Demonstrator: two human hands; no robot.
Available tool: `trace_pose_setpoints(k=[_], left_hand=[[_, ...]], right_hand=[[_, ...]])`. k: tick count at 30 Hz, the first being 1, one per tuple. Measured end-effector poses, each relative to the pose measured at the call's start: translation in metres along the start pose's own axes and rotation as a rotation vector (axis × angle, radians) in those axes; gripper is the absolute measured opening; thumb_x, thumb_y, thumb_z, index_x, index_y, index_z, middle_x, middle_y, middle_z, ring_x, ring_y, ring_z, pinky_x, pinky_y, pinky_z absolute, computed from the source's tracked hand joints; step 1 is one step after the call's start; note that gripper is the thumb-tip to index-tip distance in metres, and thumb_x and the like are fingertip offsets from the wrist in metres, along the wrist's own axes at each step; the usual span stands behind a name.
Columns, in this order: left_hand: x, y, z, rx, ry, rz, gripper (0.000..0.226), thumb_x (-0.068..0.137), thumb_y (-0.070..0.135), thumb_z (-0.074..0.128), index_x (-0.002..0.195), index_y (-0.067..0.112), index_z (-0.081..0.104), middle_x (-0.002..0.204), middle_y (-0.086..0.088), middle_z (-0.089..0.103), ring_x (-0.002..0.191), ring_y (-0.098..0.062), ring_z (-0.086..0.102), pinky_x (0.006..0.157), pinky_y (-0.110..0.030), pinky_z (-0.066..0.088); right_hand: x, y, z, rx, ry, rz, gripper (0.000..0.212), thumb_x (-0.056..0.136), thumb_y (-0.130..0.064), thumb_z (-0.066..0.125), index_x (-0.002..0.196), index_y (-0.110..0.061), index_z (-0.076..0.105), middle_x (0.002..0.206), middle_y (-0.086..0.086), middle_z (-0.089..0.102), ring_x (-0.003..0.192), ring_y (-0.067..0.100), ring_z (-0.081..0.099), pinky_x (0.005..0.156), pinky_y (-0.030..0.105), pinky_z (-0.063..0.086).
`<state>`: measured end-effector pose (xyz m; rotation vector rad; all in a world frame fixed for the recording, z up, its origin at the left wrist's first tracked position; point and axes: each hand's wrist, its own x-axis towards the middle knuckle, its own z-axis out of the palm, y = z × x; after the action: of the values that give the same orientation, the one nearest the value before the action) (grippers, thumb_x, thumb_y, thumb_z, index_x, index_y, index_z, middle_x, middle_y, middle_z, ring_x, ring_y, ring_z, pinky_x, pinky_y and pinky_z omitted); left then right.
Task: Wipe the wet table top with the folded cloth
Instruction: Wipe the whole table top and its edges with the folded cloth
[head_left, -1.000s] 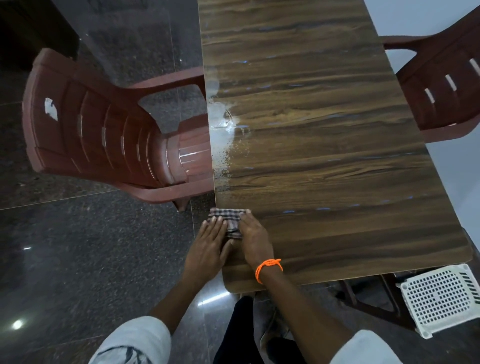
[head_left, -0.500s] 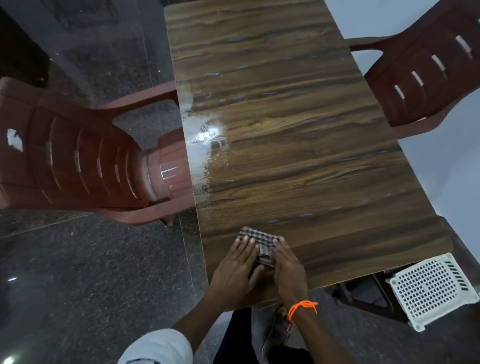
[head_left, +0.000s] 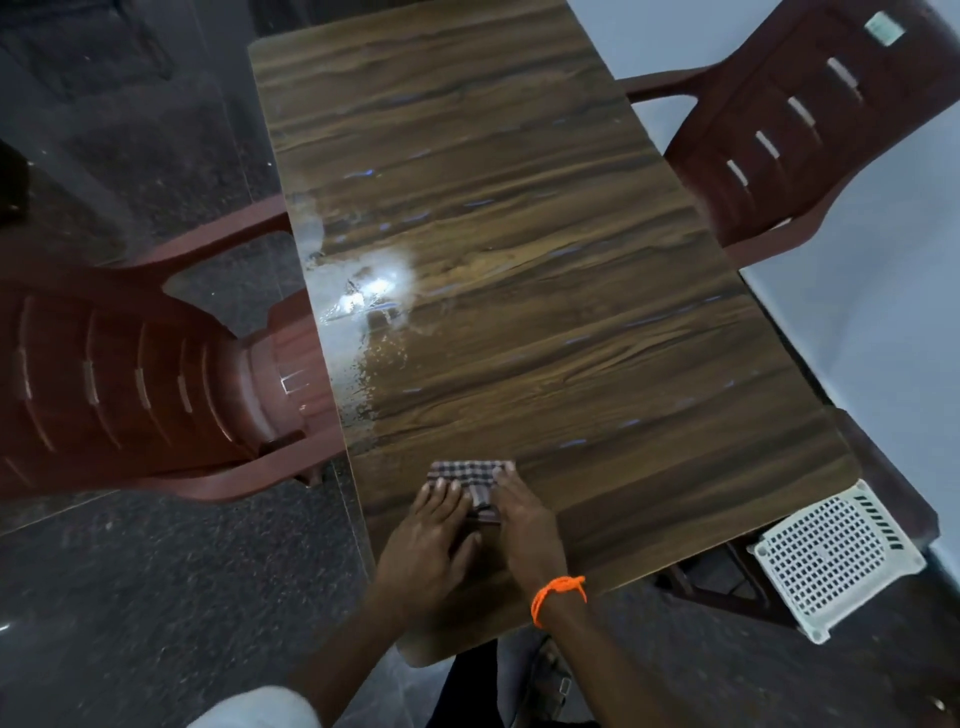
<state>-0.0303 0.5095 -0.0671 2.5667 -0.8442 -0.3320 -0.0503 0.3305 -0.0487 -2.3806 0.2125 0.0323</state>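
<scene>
A: What lies nearest the camera, and how much of it is cut off?

B: A pale sleeve (head_left: 260, 709) at the bottom edge, mostly out of frame, and dark clothing under the desk's near corner that is too dim to make out. The right wrist carries an orange thread band (head_left: 557, 595).

A: And the hands?

B: Both lie flat, fingers straight and close together, pressing down on the folded cloth (head_left: 470, 475). The left hand (head_left: 434, 540) covers the cloth's near left part; the right hand (head_left: 524, 519) covers its right side. Neither is curled round it.

A: So how much of the cloth shows?

B: Only the far portion and a strip between the hands; its near edge is hidden. It is a dark checked rectangle lying flat on the desk (head_left: 597, 364), close to the near end and toward the left edge. The visible far edge runs roughly across the desk's width, tilted slightly. Its long axis cannot be told with the hands over it.

A: Farther out?

B: A wet patch (head_left: 371, 296) glares along the desk's left edge, well apart from the cloth; the glare washes out its outline. A reddish plastic chair (head_left: 130, 384) stands against the left side, cut off by the frame. A white perforated stool (head_left: 831, 556) sits by the near right corner, and a second chair (head_left: 810, 130) stands at the far right, partly cropped.
</scene>
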Motion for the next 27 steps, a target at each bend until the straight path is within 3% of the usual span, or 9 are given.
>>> trace_pose_setpoints(k=[4, 9, 14, 19, 23, 27], left_hand=[[-0.011, 0.028, 0.019, 0.004, -0.045, 0.092, 0.059, 0.100, 0.048, 0.052, 0.145, 0.011, 0.055, 0.154, -0.007, 0.050, 0.150, -0.023, 0.033, 0.124, -0.040, 0.019], [0.043, 0.076, 0.027, 0.032, -0.093, 0.159, 0.057, 0.102, 0.043, 0.045, 0.149, 0.011, 0.051, 0.157, -0.009, 0.045, 0.151, -0.026, 0.032, 0.128, -0.043, 0.016], [0.109, 0.088, 0.028, 0.112, -0.109, 0.143, 0.060, 0.105, 0.044, 0.037, 0.153, 0.008, 0.043, 0.160, -0.011, 0.040, 0.153, -0.026, 0.029, 0.128, -0.047, 0.016], [0.111, 0.072, 0.020, 0.088, -0.049, 0.044, 0.057, 0.105, 0.042, 0.043, 0.152, 0.009, 0.046, 0.158, -0.010, 0.044, 0.152, -0.023, 0.031, 0.127, -0.045, 0.020], [0.078, 0.078, 0.028, 0.048, -0.050, -0.034, 0.062, 0.103, 0.051, 0.043, 0.152, 0.013, 0.047, 0.158, -0.008, 0.044, 0.152, -0.023, 0.031, 0.126, -0.045, 0.022], [0.054, 0.103, 0.045, 0.052, -0.074, 0.028, 0.063, 0.102, 0.053, 0.047, 0.149, 0.012, 0.051, 0.155, -0.008, 0.049, 0.151, -0.020, 0.030, 0.125, -0.044, 0.023]], right_hand=[[-0.039, 0.025, -0.019, -0.022, 0.014, 0.026, 0.049, 0.075, 0.019, 0.065, 0.121, 0.005, 0.061, 0.133, 0.021, 0.054, 0.123, 0.031, 0.053, 0.107, 0.029, 0.036], [-0.031, 0.064, -0.056, -0.040, 0.123, 0.152, 0.053, 0.074, 0.023, 0.061, 0.125, 0.006, 0.058, 0.134, 0.018, 0.055, 0.124, 0.032, 0.053, 0.109, 0.021, 0.031], [0.025, 0.089, -0.086, -0.025, 0.149, 0.146, 0.041, 0.077, 0.018, 0.058, 0.114, 0.001, 0.066, 0.133, 0.016, 0.057, 0.127, 0.026, 0.051, 0.105, 0.034, 0.042], [0.058, 0.080, -0.082, -0.014, 0.039, 0.052, 0.036, 0.086, 0.011, 0.054, 0.121, 0.005, 0.061, 0.135, 0.021, 0.053, 0.132, 0.029, 0.045, 0.112, 0.036, 0.034], [0.029, 0.077, -0.080, 0.045, -0.049, 0.019, 0.039, 0.091, 0.008, 0.051, 0.129, 0.005, 0.054, 0.141, 0.021, 0.045, 0.136, 0.028, 0.040, 0.115, 0.030, 0.026], [-0.013, 0.091, -0.095, 0.025, -0.029, -0.041, 0.044, 0.076, 0.014, 0.065, 0.119, 0.004, 0.063, 0.131, 0.020, 0.057, 0.125, 0.028, 0.053, 0.103, 0.039, 0.043]])
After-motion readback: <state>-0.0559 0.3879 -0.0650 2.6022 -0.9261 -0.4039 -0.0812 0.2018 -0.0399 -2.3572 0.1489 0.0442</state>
